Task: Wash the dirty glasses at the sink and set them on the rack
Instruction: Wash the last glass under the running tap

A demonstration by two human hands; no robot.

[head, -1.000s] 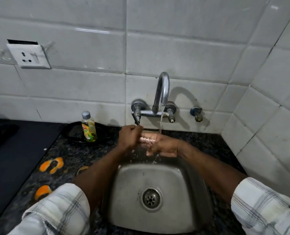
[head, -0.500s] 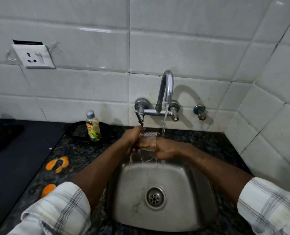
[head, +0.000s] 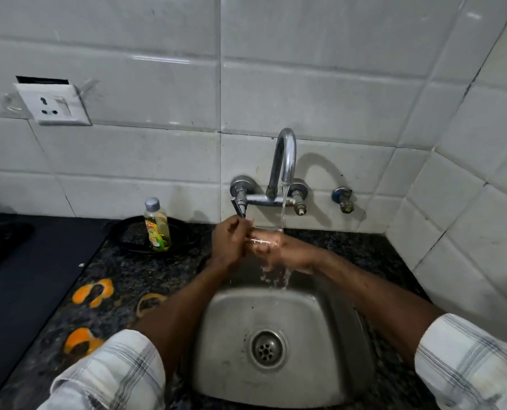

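A clear drinking glass (head: 262,238) is held between both hands over the back edge of the steel sink (head: 279,321). Water runs from the chrome tap (head: 283,161) onto the glass and my right hand and spills down into the basin. My left hand (head: 228,242) has its fingers curled over the glass's left end. My right hand (head: 287,253) wraps round the glass from below and the right. No rack is in view.
A dish soap bottle (head: 157,224) stands on a black tray (head: 134,235) left of the tap. Orange peels (head: 92,291) lie on the dark granite counter (head: 122,270). A dark stove surface (head: 24,276) is at far left. Tiled walls close in behind and to the right.
The glass has turned between my hands under the stream and stayed at the same spot. Water keeps running. The camera has shifted slightly.
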